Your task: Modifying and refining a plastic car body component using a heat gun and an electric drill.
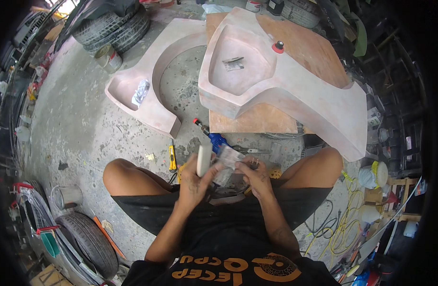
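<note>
Nearest to us, our left hand had its fingers closed around a cream block, which stood upright in the grip. The left thumb was at the lower left part of a greyish, see-through sheet, between our two hands. Our right hand pinched the right side of this same sheet, with thumb and finger close together. Just beyond the fingers, partly covered by the sheet, lay a blue tool with a red and black end. A flat metal tool lay just past the right fingers, and a yellow cutter to the left of the left fingers. Farther ahead of the left fingers we had a curved pale piece, with a crumpled silvery packet in its hollow. Ahead of the right fingers, a larger pale piece lay over a brown board. Farthest, beyond the left fingers, a can stood beside a tyre.
</note>
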`<state>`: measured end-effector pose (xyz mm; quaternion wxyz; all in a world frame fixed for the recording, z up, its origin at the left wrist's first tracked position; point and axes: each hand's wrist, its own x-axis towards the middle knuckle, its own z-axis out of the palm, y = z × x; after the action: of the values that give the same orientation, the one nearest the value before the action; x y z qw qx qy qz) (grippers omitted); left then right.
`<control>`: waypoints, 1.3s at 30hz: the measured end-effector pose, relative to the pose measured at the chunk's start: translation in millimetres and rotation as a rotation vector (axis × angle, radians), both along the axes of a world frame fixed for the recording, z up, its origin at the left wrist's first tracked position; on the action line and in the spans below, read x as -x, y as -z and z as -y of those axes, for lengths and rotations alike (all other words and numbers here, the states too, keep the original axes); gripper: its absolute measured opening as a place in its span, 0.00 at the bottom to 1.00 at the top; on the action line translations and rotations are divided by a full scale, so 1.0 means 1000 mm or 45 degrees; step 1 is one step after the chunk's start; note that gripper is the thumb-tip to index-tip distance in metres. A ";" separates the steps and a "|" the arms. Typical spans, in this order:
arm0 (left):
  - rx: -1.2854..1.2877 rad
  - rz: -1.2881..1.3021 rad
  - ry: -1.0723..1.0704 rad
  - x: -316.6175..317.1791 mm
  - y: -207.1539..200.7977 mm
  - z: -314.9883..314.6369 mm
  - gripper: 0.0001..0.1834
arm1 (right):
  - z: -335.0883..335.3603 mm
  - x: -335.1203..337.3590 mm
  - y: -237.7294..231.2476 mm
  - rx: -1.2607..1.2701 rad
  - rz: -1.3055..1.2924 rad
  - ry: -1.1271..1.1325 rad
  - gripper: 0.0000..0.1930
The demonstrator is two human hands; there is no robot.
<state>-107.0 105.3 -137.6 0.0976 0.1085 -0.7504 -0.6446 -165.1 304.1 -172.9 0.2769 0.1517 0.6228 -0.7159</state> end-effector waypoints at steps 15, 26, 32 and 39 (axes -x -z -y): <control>1.650 -0.159 0.129 0.402 0.032 0.061 0.17 | -0.018 -0.004 0.037 0.183 -0.048 -0.032 0.24; -0.372 0.304 0.358 0.113 -0.059 0.007 0.05 | -0.015 0.018 -0.046 0.642 -0.119 0.172 0.15; -0.435 0.367 0.248 0.032 -0.024 -0.004 0.15 | 0.003 0.003 -0.037 0.584 0.060 0.093 0.09; -0.289 0.252 0.216 -0.004 -0.008 -0.032 0.25 | 0.010 -0.015 -0.038 0.649 0.115 0.063 0.09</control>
<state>-102.7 137.2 -130.1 -0.0444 0.1180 -0.6854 -0.7172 -150.5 294.5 -134.9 0.3162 0.1239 0.4055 -0.8487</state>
